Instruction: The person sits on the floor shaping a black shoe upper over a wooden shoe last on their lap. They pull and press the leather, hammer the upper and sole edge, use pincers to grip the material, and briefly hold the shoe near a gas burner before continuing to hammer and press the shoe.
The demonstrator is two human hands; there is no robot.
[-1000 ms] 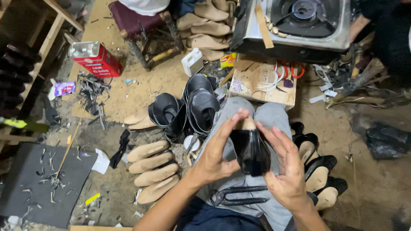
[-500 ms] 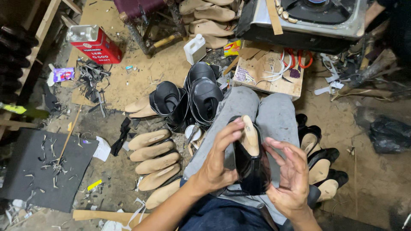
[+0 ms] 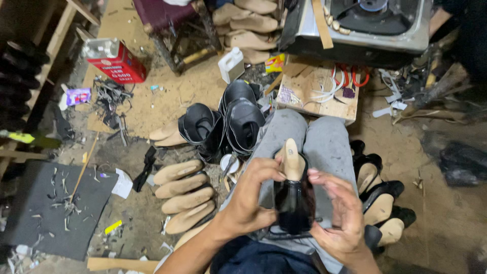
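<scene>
Left hand point(image 3: 248, 203) and right hand point(image 3: 340, 213), fingers grasping black shoe upper point(image 3: 294, 203) on wooden last point(image 3: 292, 160), above lap.

Around you lies a dirt floor point(image 3: 446, 218) littered with scraps, bearing a dark mat point(image 3: 45, 213) at left, a wooden stool with a maroon seat point(image 3: 170, 20) ahead, a metal stove point(image 3: 370, 25) at upper right and a low wooden board point(image 3: 317, 94) beneath it.
</scene>
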